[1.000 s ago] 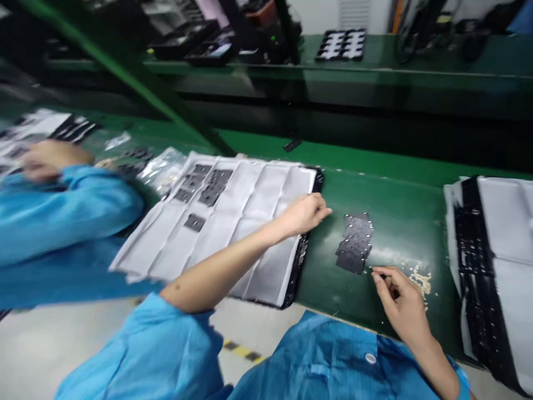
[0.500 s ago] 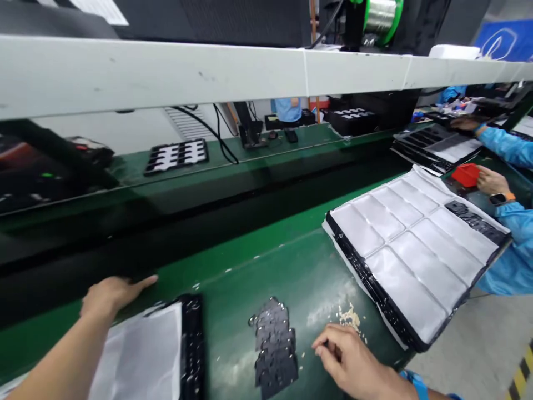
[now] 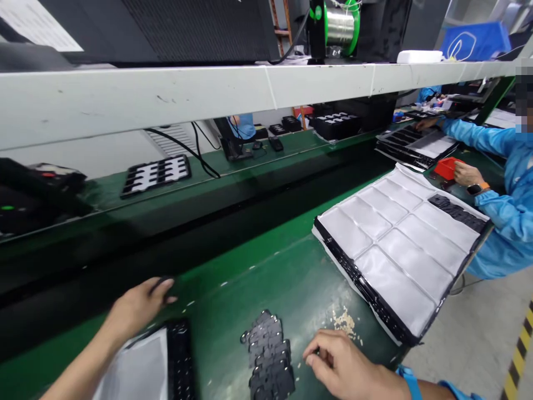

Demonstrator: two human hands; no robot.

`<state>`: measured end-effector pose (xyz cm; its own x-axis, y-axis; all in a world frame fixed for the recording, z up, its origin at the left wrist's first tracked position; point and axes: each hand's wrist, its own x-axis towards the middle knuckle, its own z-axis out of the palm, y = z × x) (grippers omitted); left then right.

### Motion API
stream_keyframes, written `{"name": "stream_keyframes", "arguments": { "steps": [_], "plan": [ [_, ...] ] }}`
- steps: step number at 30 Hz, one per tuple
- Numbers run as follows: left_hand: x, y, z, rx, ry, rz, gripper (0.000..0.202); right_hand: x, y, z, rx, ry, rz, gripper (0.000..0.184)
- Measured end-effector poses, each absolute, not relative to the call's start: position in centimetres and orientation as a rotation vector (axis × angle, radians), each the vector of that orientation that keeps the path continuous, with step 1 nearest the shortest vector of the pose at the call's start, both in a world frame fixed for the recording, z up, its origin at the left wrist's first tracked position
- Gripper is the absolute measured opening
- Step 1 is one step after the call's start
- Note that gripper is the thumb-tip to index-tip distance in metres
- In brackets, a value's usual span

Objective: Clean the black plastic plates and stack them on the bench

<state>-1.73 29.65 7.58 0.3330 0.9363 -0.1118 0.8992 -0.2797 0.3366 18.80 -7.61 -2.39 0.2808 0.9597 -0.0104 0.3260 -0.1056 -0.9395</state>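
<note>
My left hand (image 3: pixel 137 305) lies at the lower left, by the far corner of a black tray stack (image 3: pixel 179 355) covered with a white sheet (image 3: pixel 137 369). Its fingers are pressed together around a small dark thing I cannot make out. My right hand (image 3: pixel 347 364) rests on the green belt (image 3: pixel 283 272) at the bottom, fingers curled in a pinch whose content is hidden. It is just right of an overlapping row of flat black parts (image 3: pixel 268 355).
A large black tray with a white pocketed sheet (image 3: pixel 400 244) lies to the right, with black parts along its far edge. A co-worker in a blue sleeve (image 3: pixel 503 216) reaches by a red box (image 3: pixel 447 166). A white beam (image 3: pixel 250 89) crosses overhead. Pale crumbs (image 3: pixel 343 321) dot the belt.
The view swung right, from the left-hand tray and neighbour to the right-hand tray and co-worker. My left hand moved to its tray's far corner and its fingers closed. My right hand stayed by the black parts.
</note>
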Motion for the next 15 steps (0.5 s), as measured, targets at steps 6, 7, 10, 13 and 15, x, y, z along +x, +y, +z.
{"name": "stream_keyframes", "arguments": {
  "steps": [6,7,10,13,15],
  "plan": [
    [2.5,14.6,5.6,2.585,0.633,0.140,0.032,18.1,-7.3,-1.6,-1.338,-0.872,1.123,0.051],
    [2.8,12.2,5.0,2.713,0.468,0.192,0.031,18.0,-7.1,-1.6,-1.252,-0.818,1.205,0.061],
    [3.3,6.7,3.3,2.970,0.167,0.299,0.036,17.8,-7.1,-1.7,-1.061,-0.726,1.383,0.078],
    [3.0,3.9,2.3,3.030,0.176,0.313,0.046,17.9,-7.7,-2.1,-0.990,-0.721,1.447,0.082],
    [2.4,2.8,2.4,2.940,0.296,0.333,0.050,18.1,-8.4,-2.0,-0.989,-0.758,1.481,0.082]
  ]
}}
